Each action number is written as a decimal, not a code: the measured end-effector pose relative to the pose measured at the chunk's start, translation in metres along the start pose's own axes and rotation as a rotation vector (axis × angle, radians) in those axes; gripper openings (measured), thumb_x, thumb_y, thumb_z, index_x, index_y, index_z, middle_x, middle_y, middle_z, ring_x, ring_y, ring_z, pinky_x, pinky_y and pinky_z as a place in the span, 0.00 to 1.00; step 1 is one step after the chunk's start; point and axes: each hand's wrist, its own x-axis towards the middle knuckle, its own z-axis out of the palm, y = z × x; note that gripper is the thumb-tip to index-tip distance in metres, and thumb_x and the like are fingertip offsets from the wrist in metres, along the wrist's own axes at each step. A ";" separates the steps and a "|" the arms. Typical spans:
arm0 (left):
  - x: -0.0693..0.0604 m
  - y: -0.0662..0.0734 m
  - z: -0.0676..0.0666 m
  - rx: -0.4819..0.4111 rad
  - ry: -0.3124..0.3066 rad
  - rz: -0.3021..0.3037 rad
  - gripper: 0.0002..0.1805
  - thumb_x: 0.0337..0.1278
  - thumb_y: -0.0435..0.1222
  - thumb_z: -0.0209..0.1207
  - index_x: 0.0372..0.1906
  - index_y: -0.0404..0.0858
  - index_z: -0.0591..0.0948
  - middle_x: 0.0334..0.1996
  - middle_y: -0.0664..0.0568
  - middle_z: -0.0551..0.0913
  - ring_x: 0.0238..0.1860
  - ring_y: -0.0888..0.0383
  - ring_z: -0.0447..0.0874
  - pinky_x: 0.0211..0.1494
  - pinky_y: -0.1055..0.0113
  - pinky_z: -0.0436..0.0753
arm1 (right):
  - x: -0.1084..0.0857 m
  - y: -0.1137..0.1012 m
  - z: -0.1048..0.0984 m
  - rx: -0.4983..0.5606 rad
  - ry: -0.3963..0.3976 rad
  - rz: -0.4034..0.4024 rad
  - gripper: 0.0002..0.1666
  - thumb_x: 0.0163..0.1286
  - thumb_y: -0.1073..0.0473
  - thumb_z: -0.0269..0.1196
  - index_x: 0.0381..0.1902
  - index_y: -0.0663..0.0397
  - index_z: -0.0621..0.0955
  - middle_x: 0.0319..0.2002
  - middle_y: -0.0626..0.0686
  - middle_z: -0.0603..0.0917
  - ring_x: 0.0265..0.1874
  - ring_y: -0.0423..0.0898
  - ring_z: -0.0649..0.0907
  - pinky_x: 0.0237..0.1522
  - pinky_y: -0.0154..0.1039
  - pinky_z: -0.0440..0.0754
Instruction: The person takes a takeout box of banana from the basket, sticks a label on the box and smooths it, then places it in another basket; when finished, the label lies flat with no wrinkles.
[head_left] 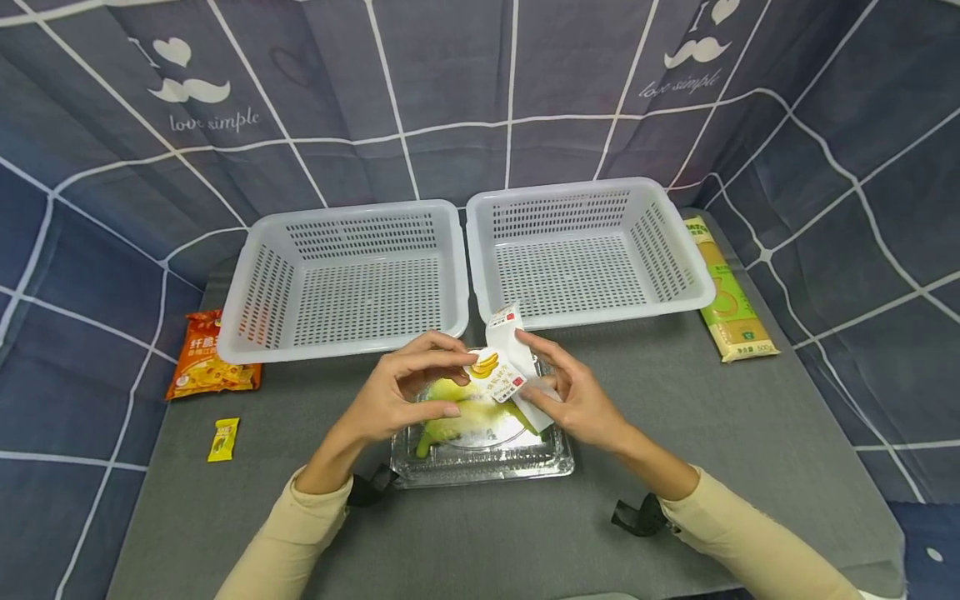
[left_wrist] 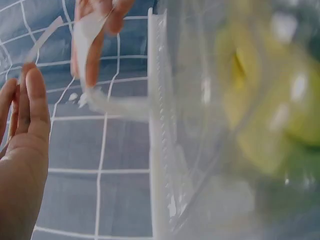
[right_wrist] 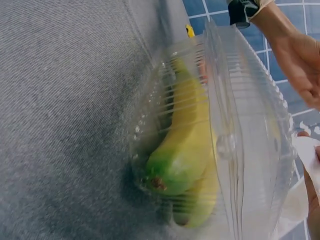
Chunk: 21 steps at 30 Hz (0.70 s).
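Observation:
A clear plastic clamshell box (head_left: 483, 462) with yellow-green bananas (right_wrist: 187, 145) inside lies on the table in front of me. Above its lid is a bent white paper label (head_left: 497, 375) printed with bananas. My right hand (head_left: 581, 408) pinches the label's right part between thumb and fingers. The left hand (head_left: 401, 387) is at the label's left edge, its index fingertip by the paper and the thumb apart from it. In the left wrist view, a white strip of the label (left_wrist: 92, 45) runs down toward the box's edge.
Two white plastic baskets (head_left: 341, 350) (head_left: 592, 317) stand side by side behind the box. An orange snack bag (head_left: 213, 358) and a small yellow packet (head_left: 223, 439) lie to the left. A green-yellow noodle pack (head_left: 731, 300) lies at the right.

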 end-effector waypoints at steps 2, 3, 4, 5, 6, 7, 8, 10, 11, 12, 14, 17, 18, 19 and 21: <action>-0.002 0.002 -0.006 -0.010 -0.030 -0.010 0.25 0.54 0.24 0.66 0.56 0.19 0.75 0.55 0.42 0.72 0.50 0.52 0.80 0.55 0.59 0.82 | -0.002 0.000 -0.002 -0.029 0.019 -0.004 0.46 0.63 0.81 0.57 0.75 0.61 0.55 0.76 0.64 0.52 0.40 0.45 0.88 0.26 0.41 0.85; -0.004 0.003 -0.009 -0.006 -0.048 -0.030 0.24 0.54 0.24 0.66 0.56 0.20 0.76 0.55 0.41 0.73 0.48 0.52 0.80 0.54 0.59 0.82 | -0.003 0.000 -0.004 -0.040 0.029 -0.004 0.46 0.63 0.80 0.58 0.76 0.60 0.55 0.76 0.64 0.51 0.38 0.46 0.88 0.25 0.41 0.85; -0.005 0.003 -0.013 0.004 -0.069 -0.057 0.23 0.54 0.24 0.66 0.56 0.20 0.76 0.55 0.42 0.73 0.48 0.52 0.80 0.53 0.58 0.83 | -0.003 0.000 -0.005 -0.044 0.037 -0.002 0.46 0.63 0.80 0.58 0.76 0.60 0.55 0.77 0.63 0.50 0.38 0.47 0.88 0.24 0.41 0.85; -0.007 0.003 -0.016 0.016 -0.092 -0.090 0.23 0.53 0.24 0.66 0.55 0.21 0.77 0.54 0.42 0.74 0.47 0.51 0.81 0.52 0.58 0.83 | -0.004 0.000 -0.006 -0.044 0.041 0.002 0.46 0.63 0.80 0.58 0.76 0.59 0.55 0.77 0.62 0.50 0.38 0.48 0.88 0.24 0.42 0.85; -0.008 0.002 -0.018 0.035 -0.115 -0.126 0.22 0.53 0.24 0.66 0.55 0.23 0.78 0.54 0.42 0.74 0.46 0.50 0.81 0.51 0.57 0.84 | -0.005 -0.001 -0.007 -0.039 0.046 0.009 0.46 0.64 0.79 0.58 0.76 0.57 0.55 0.77 0.61 0.50 0.38 0.48 0.88 0.23 0.43 0.85; -0.009 0.000 -0.021 0.061 -0.139 -0.157 0.22 0.52 0.24 0.66 0.54 0.24 0.79 0.53 0.42 0.75 0.45 0.49 0.81 0.50 0.56 0.84 | -0.006 -0.001 -0.008 -0.024 0.045 0.016 0.47 0.64 0.79 0.58 0.77 0.56 0.54 0.77 0.61 0.49 0.39 0.50 0.88 0.24 0.44 0.85; -0.010 -0.002 -0.023 0.083 -0.161 -0.189 0.21 0.52 0.24 0.67 0.54 0.25 0.80 0.53 0.42 0.76 0.44 0.47 0.81 0.49 0.56 0.84 | -0.006 -0.001 -0.009 -0.011 0.044 0.021 0.47 0.64 0.79 0.58 0.77 0.55 0.54 0.77 0.60 0.49 0.40 0.51 0.89 0.24 0.46 0.85; -0.010 -0.006 -0.025 0.126 -0.206 -0.236 0.20 0.53 0.25 0.67 0.53 0.28 0.81 0.52 0.43 0.77 0.43 0.47 0.82 0.47 0.58 0.85 | -0.006 0.000 -0.010 0.000 0.042 0.020 0.47 0.65 0.79 0.57 0.77 0.54 0.54 0.77 0.60 0.49 0.41 0.51 0.88 0.25 0.46 0.85; -0.010 -0.009 -0.026 0.150 -0.228 -0.248 0.20 0.53 0.26 0.67 0.54 0.29 0.82 0.51 0.43 0.78 0.42 0.47 0.82 0.45 0.59 0.85 | -0.007 0.000 -0.010 0.007 0.038 0.019 0.47 0.65 0.79 0.57 0.77 0.54 0.54 0.77 0.60 0.48 0.42 0.52 0.88 0.25 0.47 0.85; -0.009 -0.012 -0.026 0.172 -0.244 -0.262 0.20 0.54 0.28 0.67 0.53 0.30 0.82 0.51 0.44 0.79 0.41 0.49 0.82 0.44 0.60 0.85 | -0.007 0.000 -0.011 0.010 0.034 0.014 0.47 0.65 0.79 0.57 0.77 0.54 0.53 0.77 0.61 0.48 0.42 0.52 0.88 0.25 0.47 0.85; -0.008 -0.016 -0.026 0.237 -0.268 -0.277 0.19 0.55 0.31 0.67 0.53 0.33 0.83 0.50 0.46 0.80 0.40 0.51 0.81 0.42 0.61 0.84 | -0.007 0.000 -0.011 0.020 0.025 0.003 0.47 0.64 0.79 0.57 0.77 0.55 0.53 0.78 0.61 0.47 0.42 0.54 0.88 0.25 0.48 0.85; -0.006 -0.020 -0.024 0.377 -0.280 -0.289 0.17 0.56 0.36 0.68 0.52 0.39 0.85 0.49 0.52 0.81 0.41 0.56 0.79 0.41 0.61 0.82 | -0.007 0.001 -0.011 0.035 0.011 -0.010 0.47 0.65 0.80 0.56 0.77 0.56 0.53 0.78 0.61 0.47 0.43 0.56 0.88 0.26 0.50 0.85; -0.006 -0.021 -0.023 0.422 -0.280 -0.289 0.16 0.57 0.38 0.68 0.51 0.41 0.85 0.48 0.54 0.81 0.42 0.57 0.79 0.41 0.60 0.81 | -0.007 0.001 -0.011 0.037 0.007 -0.013 0.47 0.65 0.80 0.56 0.77 0.56 0.53 0.78 0.61 0.46 0.43 0.56 0.88 0.26 0.50 0.85; -0.005 -0.021 -0.021 0.471 -0.281 -0.285 0.16 0.57 0.39 0.68 0.50 0.42 0.86 0.48 0.55 0.81 0.44 0.57 0.79 0.43 0.60 0.80 | -0.007 0.002 -0.011 0.035 0.006 -0.015 0.47 0.65 0.80 0.56 0.77 0.56 0.53 0.78 0.61 0.46 0.43 0.56 0.88 0.26 0.49 0.85; -0.004 -0.023 -0.019 0.546 -0.282 -0.279 0.16 0.57 0.41 0.68 0.50 0.42 0.86 0.48 0.56 0.82 0.48 0.58 0.78 0.48 0.59 0.80 | -0.007 0.002 -0.011 0.015 0.008 -0.027 0.47 0.65 0.80 0.57 0.77 0.57 0.53 0.77 0.61 0.47 0.41 0.55 0.88 0.25 0.48 0.85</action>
